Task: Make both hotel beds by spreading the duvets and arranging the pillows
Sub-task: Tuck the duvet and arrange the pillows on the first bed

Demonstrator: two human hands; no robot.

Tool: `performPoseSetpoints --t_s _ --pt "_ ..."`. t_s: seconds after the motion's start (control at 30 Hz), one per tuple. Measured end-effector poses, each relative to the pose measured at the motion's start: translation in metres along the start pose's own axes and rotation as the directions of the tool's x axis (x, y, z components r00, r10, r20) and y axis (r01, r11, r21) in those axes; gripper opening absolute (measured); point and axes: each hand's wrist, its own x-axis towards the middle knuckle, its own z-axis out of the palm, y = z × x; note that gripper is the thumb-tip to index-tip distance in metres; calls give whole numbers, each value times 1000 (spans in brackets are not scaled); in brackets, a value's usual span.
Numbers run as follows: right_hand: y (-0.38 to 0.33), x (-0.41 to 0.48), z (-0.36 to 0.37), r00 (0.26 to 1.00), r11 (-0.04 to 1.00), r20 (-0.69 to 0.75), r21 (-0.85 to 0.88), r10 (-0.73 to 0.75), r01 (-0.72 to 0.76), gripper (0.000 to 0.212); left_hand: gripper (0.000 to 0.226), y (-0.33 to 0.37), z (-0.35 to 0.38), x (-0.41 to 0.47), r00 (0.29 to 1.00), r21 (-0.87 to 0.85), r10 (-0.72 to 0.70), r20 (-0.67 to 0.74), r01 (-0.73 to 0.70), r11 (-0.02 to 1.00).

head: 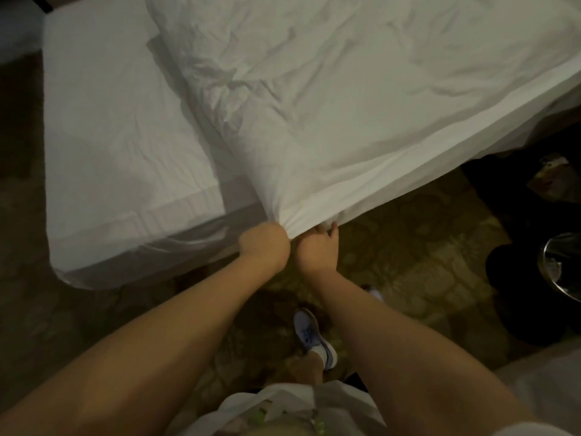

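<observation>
Two fists: left hand (264,243), right hand (317,248), fingers (333,229) gripping bunched corner, wrinkled white duvet (345,105).

Place: hotel bedroom.
Evidence: white-sheeted rectangular bed mattress (119,146); crumpled white fabric duvet (345,105); dark patterned carpet floor (408,262).

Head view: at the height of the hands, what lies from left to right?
Bare mattress → left hand → right hand (both gripping the duvet) → patterned carpet → shiny round object at the frame edge.
</observation>
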Motion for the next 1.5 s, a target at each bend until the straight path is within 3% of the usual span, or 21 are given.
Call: performPoseSetpoints --t_s 0.17,0.3,0.37,0.47,0.5,0.53,0.6,0.67,0.8,0.93,1.03,1.1,1.3,1.5 --pt "0 -6 -13 972 1000 -234 -14 -5 2 35 27 14 -15 7 999 73 -5 45 2 997" --pt "-4 -1 -16 985 998 -159 -1 -63 64 36 31 16 -21 9 996 109 24 82 -33 993" --pt "-11 6 -27 984 997 -169 40 -61 68 25 34 13 -35 9 998 67 41 39 -43 997" --pt "-23 12 -37 914 986 -402 121 -56 114 7 32 3 -45 6 987 12 94 -127 -93 996" --pt "-24 8 -35 903 986 -427 120 -55 117 10 32 1 -38 3 987 14 84 -138 -82 997" --pt "-24 1 -27 928 990 -368 105 -52 97 20 33 1 -28 -3 992 19 63 -109 -62 998" --pt "-20 -21 -13 994 999 -102 19 -37 39 28 34 3 -5 -16 999 5 40 27 -40 999" --pt "-9 -37 -1 999 998 -11 40 -52 52 29 32 2 6 -12 994 -12 57 97 -56 998" --pt "3 -43 -6 989 998 -133 -40 -58 53 42 26 -18 -2 6 998 -31 57 5 -56 998" --pt "-20 -23 -22 991 996 -95 -37 -90 87 38 23 -38 -14 11 999 -15 34 -8 -34 999" --pt "-44 1 -49 993 991 10 -64 -120 120 47 29 -59 -21 13 1000 -30 1 2 -1 1000" --pt "-60 21 -67 992 986 -4 -106 -128 127 55 28 -77 -33 17 999 -59 -44 -10 44 997" --pt "-124 87 -102 972 966 -74 -152 -223 210 48 29 -132 -95 49 980 -72 -127 -154 118 990" --pt "-191 177 -116 952 946 -83 -164 -294 278 49 28 -191 -149 114 961 -46 -181 -210 175 983"
